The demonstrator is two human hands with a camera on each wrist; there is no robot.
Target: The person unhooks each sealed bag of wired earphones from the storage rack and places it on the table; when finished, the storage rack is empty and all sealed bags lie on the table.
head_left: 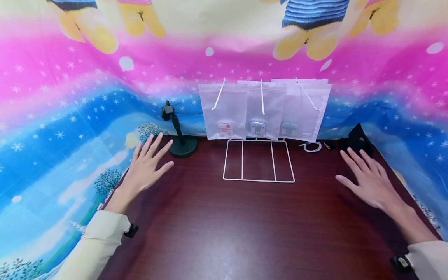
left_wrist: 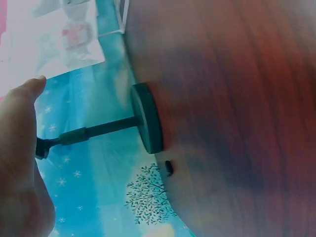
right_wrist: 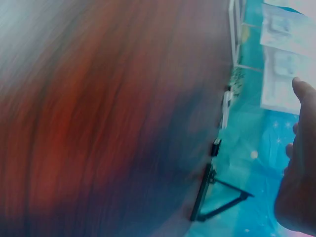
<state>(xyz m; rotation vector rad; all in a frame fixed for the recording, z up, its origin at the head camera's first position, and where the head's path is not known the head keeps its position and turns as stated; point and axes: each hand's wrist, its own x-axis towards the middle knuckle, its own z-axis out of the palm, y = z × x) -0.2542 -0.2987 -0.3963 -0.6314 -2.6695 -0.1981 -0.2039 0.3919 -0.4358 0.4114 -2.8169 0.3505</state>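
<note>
My left hand (head_left: 145, 169) is held out above the table's left side with its fingers spread, holding nothing. Closest to it is a black stand (head_left: 183, 146) with a round base and a clamp-like head. Over the right side my right hand (head_left: 369, 181) is likewise spread and holds nothing, near a black folding stand (head_left: 357, 140). Between them, at the back, a white wire rack (head_left: 259, 181) bears translucent zip bags on its hooks. The left bag (head_left: 224, 105) has a pink-marked earphone case low inside; the middle bag (head_left: 267, 103) and right bag (head_left: 308, 112) show pale earphones.
A coiled white cable (head_left: 312, 147) and a small dark plug-like piece (head_left: 328, 145) lie right of the rack at the table's back edge. A printed cloth (head_left: 175, 66) hangs behind and along both sides of the dark wooden table (head_left: 245, 221).
</note>
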